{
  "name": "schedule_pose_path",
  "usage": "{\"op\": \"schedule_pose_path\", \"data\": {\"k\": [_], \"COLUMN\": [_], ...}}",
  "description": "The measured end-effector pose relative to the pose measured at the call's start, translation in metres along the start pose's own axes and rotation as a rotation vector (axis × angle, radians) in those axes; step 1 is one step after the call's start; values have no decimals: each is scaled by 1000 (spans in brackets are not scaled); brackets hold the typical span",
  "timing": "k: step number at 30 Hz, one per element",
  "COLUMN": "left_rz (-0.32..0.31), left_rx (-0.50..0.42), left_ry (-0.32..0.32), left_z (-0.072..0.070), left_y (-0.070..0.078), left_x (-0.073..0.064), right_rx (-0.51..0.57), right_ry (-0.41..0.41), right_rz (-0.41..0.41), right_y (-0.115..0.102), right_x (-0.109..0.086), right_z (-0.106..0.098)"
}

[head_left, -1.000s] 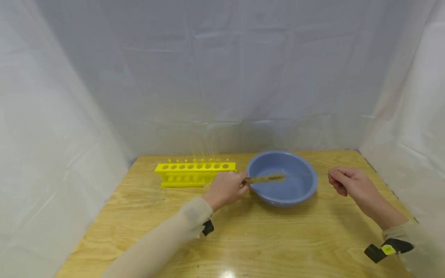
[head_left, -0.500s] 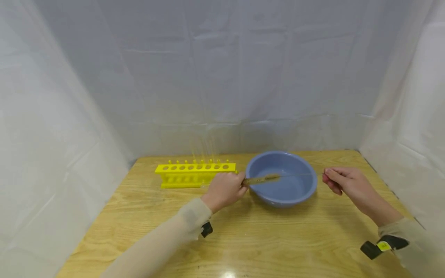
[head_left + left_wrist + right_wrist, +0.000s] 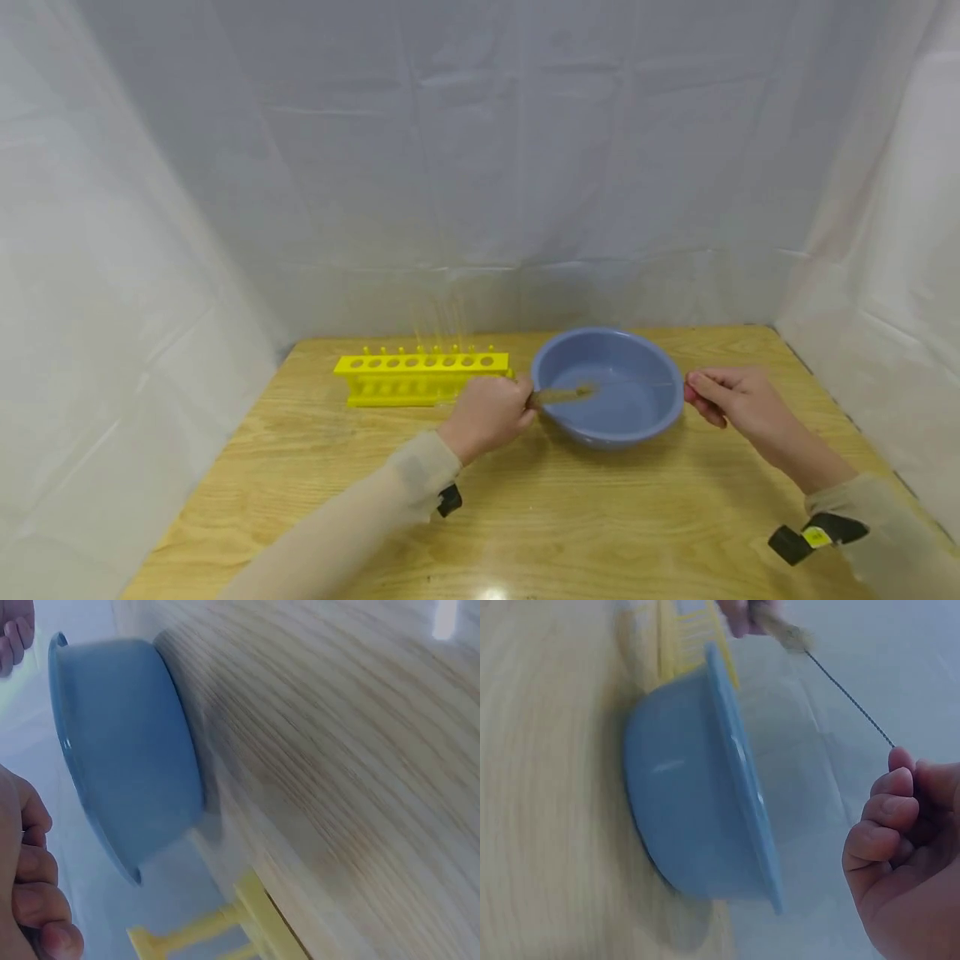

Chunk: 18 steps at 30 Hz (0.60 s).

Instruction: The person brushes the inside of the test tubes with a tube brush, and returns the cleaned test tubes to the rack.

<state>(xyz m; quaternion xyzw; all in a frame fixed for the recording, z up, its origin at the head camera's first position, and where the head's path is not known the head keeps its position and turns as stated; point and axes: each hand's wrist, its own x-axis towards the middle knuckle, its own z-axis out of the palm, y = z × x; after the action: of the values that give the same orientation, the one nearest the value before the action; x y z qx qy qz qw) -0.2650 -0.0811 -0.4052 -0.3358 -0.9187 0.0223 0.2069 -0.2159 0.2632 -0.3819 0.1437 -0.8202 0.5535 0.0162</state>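
Note:
My left hand (image 3: pixel 491 414) grips a clear test tube (image 3: pixel 446 404), mostly hidden in the fist, its faint end showing on the hand's left. The tan bristles of a test tube brush (image 3: pixel 562 395) stick out from the other side of the fist, over the basin. From them a thin twisted wire handle (image 3: pixel 849 697) runs to my right hand (image 3: pixel 731 398), which pinches its end between thumb and forefinger. In the right wrist view the other fingers (image 3: pixel 874 840) are curled. Under the brush stands the blue basin (image 3: pixel 611 429). The left wrist view shows the left fist (image 3: pixel 37 889) beside the basin's rim.
Behind the left hand a yellow test tube rack (image 3: pixel 420 364) stands at the back, with several faint clear tubes (image 3: pixel 438 317) upright on it. White sheeting (image 3: pixel 480 167) hangs round the back and sides of the wooden table (image 3: pixel 570 517).
My right hand has moved left, toward the basin's rim, and the brush has slid left toward the left fist, so less of the bristles shows. The left hand stays nearly in place.

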Motion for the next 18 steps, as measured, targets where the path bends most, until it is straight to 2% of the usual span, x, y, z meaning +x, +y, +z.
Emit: {"op": "schedule_pose_path", "data": {"k": [3, 5, 8, 11, 14, 18], "left_rz": [41, 83, 92, 64, 47, 49], "left_rx": [27, 35, 26, 9, 13, 38], "left_ry": [-10, 5, 14, -8, -22, 12], "left_z": [-4, -6, -7, -8, -7, -6], "left_y": [10, 17, 25, 29, 29, 28], "left_x": [6, 11, 17, 20, 21, 21], "right_rx": [-15, -17, -15, 8, 52, 138], "right_ry": [-62, -112, -147, -139, -119, -108], "right_rz": [9, 6, -1, 10, 74, 170], "right_y": [-2, -4, -7, -9, -11, -13], "right_x": [3, 6, 10, 11, 12, 15], "right_z": [19, 34, 51, 60, 63, 65]}}
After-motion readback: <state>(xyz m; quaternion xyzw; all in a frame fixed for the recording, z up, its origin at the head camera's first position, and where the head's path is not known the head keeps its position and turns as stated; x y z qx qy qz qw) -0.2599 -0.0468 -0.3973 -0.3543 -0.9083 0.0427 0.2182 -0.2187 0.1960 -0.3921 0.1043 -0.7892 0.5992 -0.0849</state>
